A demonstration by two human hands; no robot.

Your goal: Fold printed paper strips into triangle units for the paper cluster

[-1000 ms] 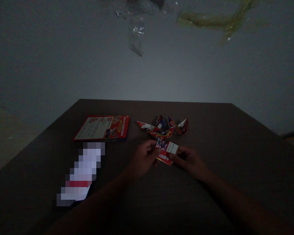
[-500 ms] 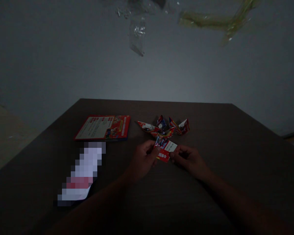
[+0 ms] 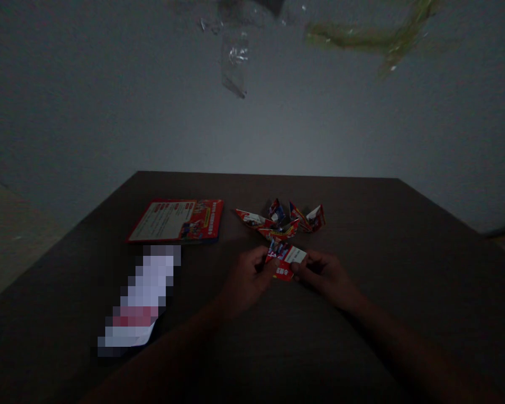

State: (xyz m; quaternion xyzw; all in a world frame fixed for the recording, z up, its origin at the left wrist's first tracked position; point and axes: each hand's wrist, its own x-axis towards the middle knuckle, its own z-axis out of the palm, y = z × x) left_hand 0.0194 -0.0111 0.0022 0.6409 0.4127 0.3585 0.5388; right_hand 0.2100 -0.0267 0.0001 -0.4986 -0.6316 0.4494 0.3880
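Between my hands is a small piece of printed paper (image 3: 284, 259), red with a white panel and dark pictures, held just above the table. My left hand (image 3: 252, 276) pinches its left side with the thumb on top. At the right edge, my right hand (image 3: 325, 278) grips it between thumb and fingers. Just beyond it lie several folded pieces of the same glossy printed paper (image 3: 280, 231), bent into pointed shapes and lying against one another. The fingers under the paper are partly hidden, and the light is dim.
A stack of red and white printed leaflets (image 3: 164, 221) lies to the left at the back. Nearer on the left is a phone (image 3: 147, 292) with a lit, blurred screen. The dark wooden table (image 3: 353, 193) ends at a pale wall (image 3: 320, 123) with tape (image 3: 357, 35) on it.
My left hand has shifted slightly right along the paper, its thumb now further over the red part. The paper has moved a little to the right. The other things lie as before.
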